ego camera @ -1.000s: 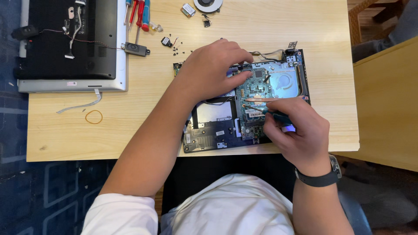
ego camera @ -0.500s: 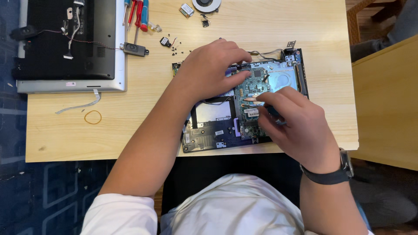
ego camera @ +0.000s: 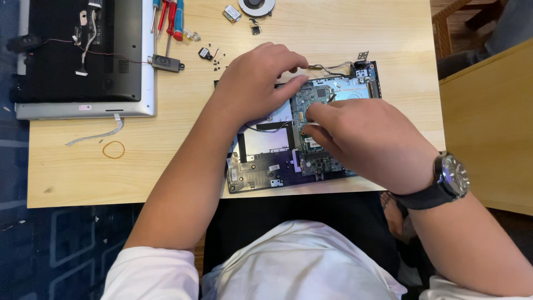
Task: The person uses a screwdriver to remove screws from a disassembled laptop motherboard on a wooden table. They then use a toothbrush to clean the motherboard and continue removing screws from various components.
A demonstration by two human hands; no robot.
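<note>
At ten o'clock, a laptop lid is set aside. The opened laptop base lies centrally, steadied by the left hand, fingers spread flat; the right hand is pinched over its circuit board, what it grasps hidden.

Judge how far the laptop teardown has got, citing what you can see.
Done: the bottom cover lies aside, and the fan, a speaker and loose screws are out on the table. In hand: the left hand steadies the chassis while the right hand works at the motherboard. Left: the board still sits in the chassis, cables attached.
</note>
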